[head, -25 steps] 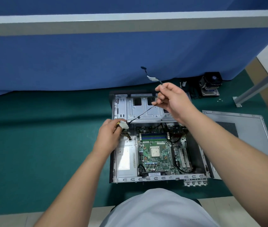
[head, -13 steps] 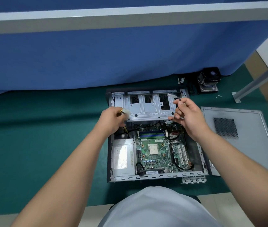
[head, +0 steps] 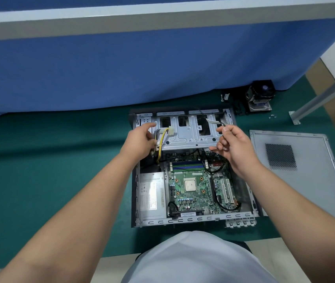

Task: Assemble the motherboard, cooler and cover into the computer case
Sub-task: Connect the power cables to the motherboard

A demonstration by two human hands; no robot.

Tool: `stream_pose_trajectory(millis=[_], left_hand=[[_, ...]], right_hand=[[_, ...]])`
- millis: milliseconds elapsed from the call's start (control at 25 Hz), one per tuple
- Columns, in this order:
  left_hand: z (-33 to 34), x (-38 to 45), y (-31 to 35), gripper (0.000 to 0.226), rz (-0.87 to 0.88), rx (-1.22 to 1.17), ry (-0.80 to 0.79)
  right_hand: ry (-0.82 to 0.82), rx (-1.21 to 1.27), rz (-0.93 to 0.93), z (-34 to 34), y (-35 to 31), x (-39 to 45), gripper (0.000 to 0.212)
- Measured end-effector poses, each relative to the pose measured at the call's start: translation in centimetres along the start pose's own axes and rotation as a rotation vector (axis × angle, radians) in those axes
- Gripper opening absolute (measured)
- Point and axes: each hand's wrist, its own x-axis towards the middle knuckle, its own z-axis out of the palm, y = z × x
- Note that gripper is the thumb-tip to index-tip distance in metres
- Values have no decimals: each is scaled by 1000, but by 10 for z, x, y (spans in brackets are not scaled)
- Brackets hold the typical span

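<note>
The open computer case (head: 193,219) lies flat on the green mat, with the green motherboard (head: 191,193) seated inside beside the silver power supply (head: 152,195). My left hand (head: 140,139) hovers at the left end of the drive cage (head: 185,137), fingers loose, next to the yellow-and-black power cable with its white plug (head: 170,131) lying on the cage. My right hand (head: 234,148) pinches a thin black cable with a white tag (head: 211,121) over the cage's right end. The cooler (head: 259,97) stands behind the case at the right. The grey cover (head: 301,174) lies flat to the right.
A blue partition (head: 162,68) closes off the back. A slanted metal leg (head: 324,97) is bolted down at far right, with small screws (head: 272,116) near its foot. A small white bracket (head: 224,97) lies left of the cooler.
My right hand came down from high above the case to the cage's right end with the thin cable. My left hand let go of the white plug, which now lies on the cage.
</note>
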Motion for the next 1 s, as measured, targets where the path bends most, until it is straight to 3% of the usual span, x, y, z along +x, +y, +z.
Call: stream_pose_trajectory(millis=[240, 440, 800, 1000], left_hand=[[30, -26, -7, 52, 65, 121, 128], [38, -28, -13, 25, 119, 291, 138], [19, -20, -29, 55, 353, 418, 96], [16, -20, -23, 60, 265, 377, 64]], right_hand=[[-6, 51, 6, -2, 4, 1, 15], [0, 50, 5, 0, 1, -2, 17], [-5, 72, -1, 1, -2, -9, 19], [17, 55, -18, -1, -3, -7, 23]])
